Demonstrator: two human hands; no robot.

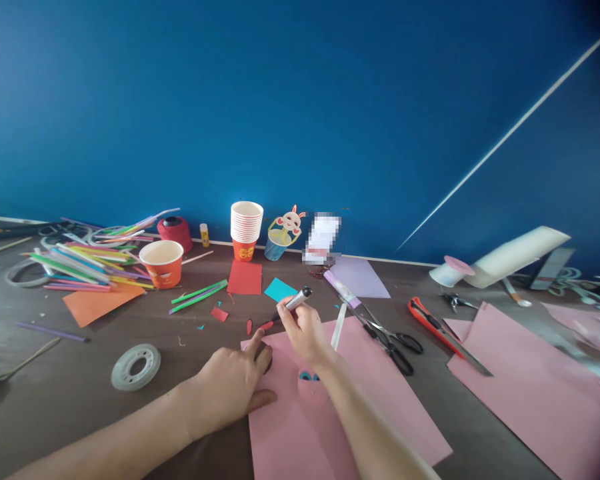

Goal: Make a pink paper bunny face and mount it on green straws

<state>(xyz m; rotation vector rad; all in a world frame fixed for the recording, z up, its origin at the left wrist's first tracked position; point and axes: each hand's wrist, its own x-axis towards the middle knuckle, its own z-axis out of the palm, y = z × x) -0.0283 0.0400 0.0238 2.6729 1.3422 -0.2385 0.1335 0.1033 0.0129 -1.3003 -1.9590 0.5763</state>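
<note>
The right hand (307, 331) is closed around a marker (299, 299), its tip at a small red scrap (267, 325); contact is unclear. The left hand (234, 375) has thumb and fingers apart, the index fingertip pressing that scrap on the desk (87, 367), just beyond the far edge of a pink sheet (285, 443). A pink cutout (311, 392) with blue eyes lies on the sheet, near the right wrist.
</note>
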